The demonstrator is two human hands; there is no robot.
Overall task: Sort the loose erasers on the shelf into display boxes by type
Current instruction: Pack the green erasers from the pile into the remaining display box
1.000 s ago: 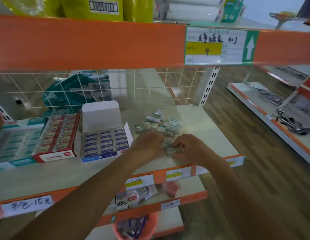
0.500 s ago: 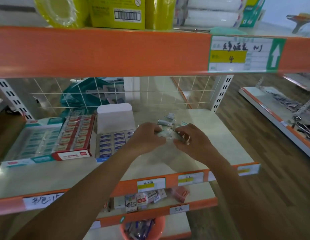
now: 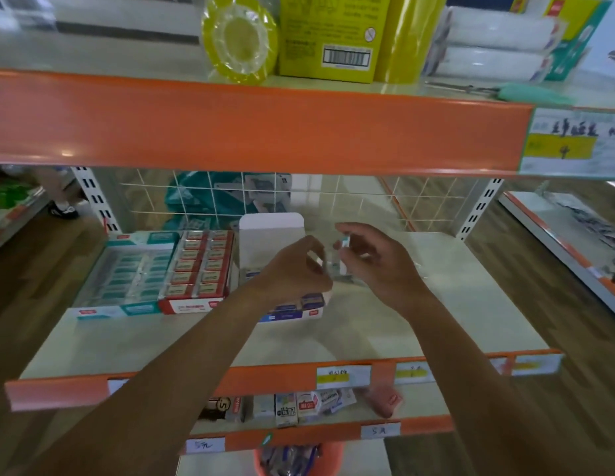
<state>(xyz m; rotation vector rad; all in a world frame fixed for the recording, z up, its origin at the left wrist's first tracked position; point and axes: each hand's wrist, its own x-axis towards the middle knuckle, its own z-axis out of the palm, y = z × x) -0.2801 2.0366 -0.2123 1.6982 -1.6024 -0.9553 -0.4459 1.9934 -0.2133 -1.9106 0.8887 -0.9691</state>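
Head view, both hands: we hold them raised together, just right of the blue display box (image 3: pixel 287 309) and above the shelf (image 3: pixel 464 304).
Left hand (image 3: pixel 295 269): thumb and forefinger pinch a small pale piece (image 3: pixel 319 262), which is too blurred for us to name its type.
Right hand (image 3: pixel 378 266): curled fingers pinch a teal-tipped eraser (image 3: pixel 343 247), held upright close to the left hand.
Loose erasers (image 3: pixel 347 278): we glimpse only a few under the hands, right of the blue display box. The rest are hidden.
White lid (image 3: pixel 271 230): it stands upright at the back of the blue display box, behind our left wrist.
Red display box (image 3: pixel 199 262): it sits just left of the blue display box, with full rows.
Teal display box (image 3: pixel 127 269): it sits further left, beyond the red one.
Step in hand: we judge this is separating one eraser and reading its type.
Doing it well: we should turn the sleeve to face us, match its colour to a box and lay it flat in a free row. We should also keep the left wrist off the lid.
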